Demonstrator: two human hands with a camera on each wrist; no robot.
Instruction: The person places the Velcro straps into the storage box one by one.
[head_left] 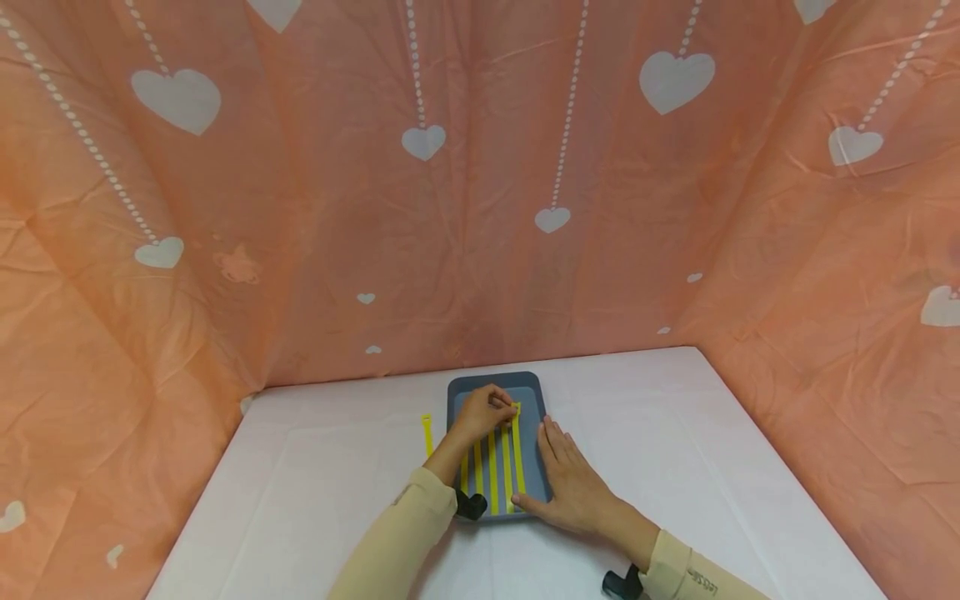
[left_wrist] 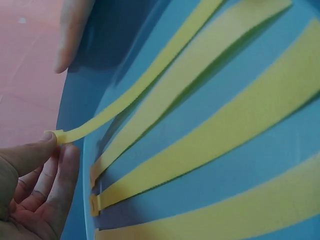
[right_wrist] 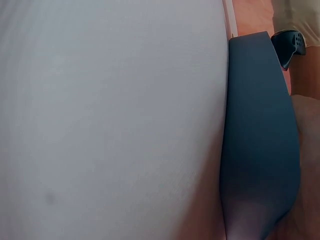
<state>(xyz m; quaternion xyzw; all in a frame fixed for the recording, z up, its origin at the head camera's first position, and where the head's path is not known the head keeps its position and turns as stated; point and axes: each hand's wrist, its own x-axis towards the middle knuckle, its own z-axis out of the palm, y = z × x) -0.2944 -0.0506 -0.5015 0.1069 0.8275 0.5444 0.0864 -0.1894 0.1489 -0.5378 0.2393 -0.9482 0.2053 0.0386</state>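
Note:
Several yellow straps, apparently hook-and-loop cable ties, lie lengthwise side by side in a blue-grey tray (head_left: 533,467). My left hand (head_left: 480,414) reaches over the tray and pinches the far, headed end of the rightmost cable tie (head_left: 519,454) between thumb and fingers. In the left wrist view that end is lifted above the tray rim, while the neighbouring ties (left_wrist: 150,120) lie flat. My right hand (head_left: 576,492) rests along the tray's right side with straight fingers. Its thumb extends over the near edge, by the tie's lower end; whether it presses the tie I cannot tell.
Left of the tray, another yellow cable tie (head_left: 427,429) lies on the white tabletop (head_left: 322,467), partly hidden by my left arm. An orange curtain (head_left: 480,250) with white hearts stands behind and at both sides. Black wrist-worn devices (head_left: 471,505) sit by both cuffs.

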